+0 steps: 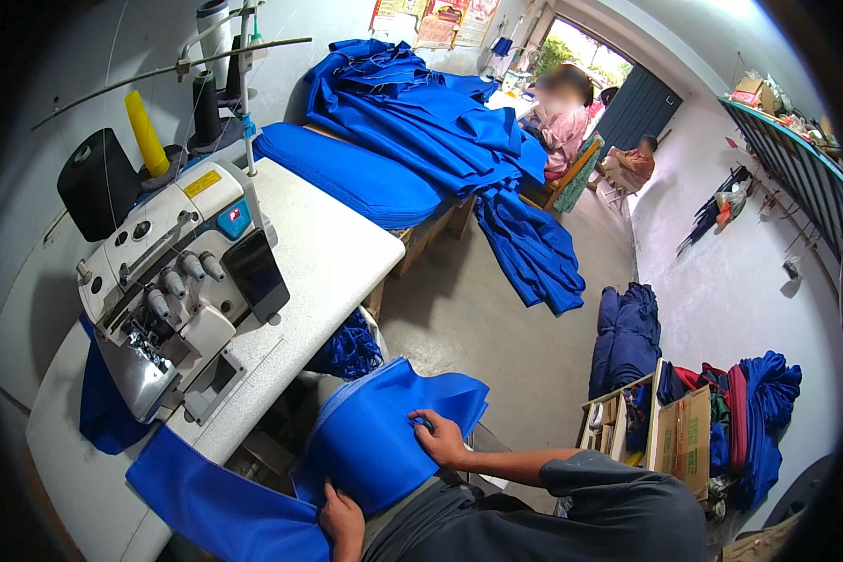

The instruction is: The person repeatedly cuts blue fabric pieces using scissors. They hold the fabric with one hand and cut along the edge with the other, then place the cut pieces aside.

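Observation:
A blue fabric piece [365,436] lies over my lap, its far edge rising in loose folds. My right hand [440,440] pinches the cloth near its right side, thumb and fingers bent together. At its lower left edge, my left hand [342,520] grips the cloth with the thumb on top; the other fingers are partly hidden. Next to that hand, a long blue strip [220,501] hangs from the white sewing table [337,225]. On the table stands a white overlock sewing machine [164,253], with more blue cloth [108,403] beside its needle area.
A dark phone [257,274] leans on the machine. Thread cones [101,185] stand behind it. Large blue fabric piles [412,112] cover a farther table. Blue scraps [348,347] fill a bag under the table edge. Boxes with cloth [681,440] stand right. Two people sit far back.

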`<state>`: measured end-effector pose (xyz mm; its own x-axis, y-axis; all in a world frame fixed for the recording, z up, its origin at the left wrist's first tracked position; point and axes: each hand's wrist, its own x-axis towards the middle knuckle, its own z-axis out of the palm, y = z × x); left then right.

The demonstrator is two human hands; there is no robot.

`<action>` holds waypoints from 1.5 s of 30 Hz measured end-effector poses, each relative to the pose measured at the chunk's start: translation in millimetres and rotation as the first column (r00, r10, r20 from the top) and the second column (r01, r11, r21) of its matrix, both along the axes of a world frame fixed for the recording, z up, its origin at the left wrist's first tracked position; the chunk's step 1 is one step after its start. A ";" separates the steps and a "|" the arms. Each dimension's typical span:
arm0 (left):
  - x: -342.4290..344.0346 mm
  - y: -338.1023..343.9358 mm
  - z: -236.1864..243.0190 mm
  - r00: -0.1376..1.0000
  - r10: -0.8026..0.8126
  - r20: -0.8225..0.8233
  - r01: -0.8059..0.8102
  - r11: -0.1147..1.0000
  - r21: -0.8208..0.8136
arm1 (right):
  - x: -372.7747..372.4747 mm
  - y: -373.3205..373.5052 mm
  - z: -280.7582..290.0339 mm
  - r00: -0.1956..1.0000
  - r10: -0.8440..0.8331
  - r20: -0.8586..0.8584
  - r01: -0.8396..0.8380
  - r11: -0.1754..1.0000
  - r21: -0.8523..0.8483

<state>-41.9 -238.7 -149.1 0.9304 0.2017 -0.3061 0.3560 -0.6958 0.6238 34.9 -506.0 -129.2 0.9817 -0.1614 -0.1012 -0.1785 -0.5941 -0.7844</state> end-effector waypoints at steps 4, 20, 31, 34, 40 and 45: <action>-0.3 0.2 -0.2 1.000 -0.008 0.000 0.008 1.000 0.016 | -0.3 0.6 0.7 1.000 -0.006 -0.007 0.006 1.000 0.000; 2.1 -0.7 9.5 1.000 -0.001 -0.015 0.000 1.000 -0.010 | -0.1 -0.6 -4.1 1.000 -0.004 -0.004 0.004 1.000 -0.001; 2.8 -1.2 10.0 0.999 0.005 -0.036 -0.006 1.000 -0.008 | -0.9 -1.1 -1.2 1.000 -0.006 -0.014 0.006 1.000 0.001; 3.2 -0.9 9.5 0.999 0.014 -0.043 -0.014 1.000 0.001 | 0.4 0.7 -1.9 1.000 -0.010 -0.001 0.010 1.000 -0.003; 1.7 -2.0 5.9 1.000 0.004 -0.016 -0.004 1.000 0.001 | -0.8 -2.4 -5.4 1.000 -0.007 0.022 0.007 1.000 -0.007; 3.1 -1.2 10.9 1.000 0.010 -0.028 -0.011 1.000 -0.014 | 0.7 0.2 -2.9 1.000 -0.004 0.021 0.004 1.000 -0.005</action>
